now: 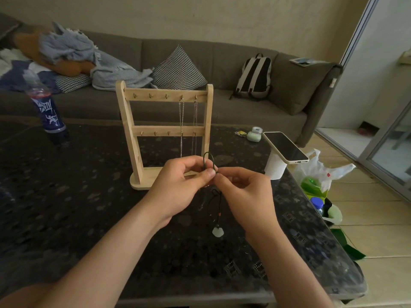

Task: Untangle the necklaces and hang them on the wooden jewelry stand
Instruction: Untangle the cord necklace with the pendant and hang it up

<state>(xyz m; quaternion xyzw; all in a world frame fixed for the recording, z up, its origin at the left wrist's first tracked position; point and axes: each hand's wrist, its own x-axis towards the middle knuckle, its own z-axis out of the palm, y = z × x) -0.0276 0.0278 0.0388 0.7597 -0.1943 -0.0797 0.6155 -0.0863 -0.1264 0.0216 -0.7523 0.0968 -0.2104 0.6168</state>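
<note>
Left hand (180, 185) and right hand (242, 192) meet fingertip to fingertip, both pinching a dark cord necklace (208, 162); a loop rises above the fingers, the pale pendant (218, 231) hangs below over the dark table (89, 207); just behind, the wooden jewelry stand (165, 132) carries two chain necklaces (188, 127) on its top right hooks.

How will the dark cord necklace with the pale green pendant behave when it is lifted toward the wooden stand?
The dark cord necklace is probably floppy: it droops in loose bends below the left hand and right hand. Its pale green pendant seems the heaviest part, so it may swing when lifted. It looks stone-like, perhaps fragile.
</note>
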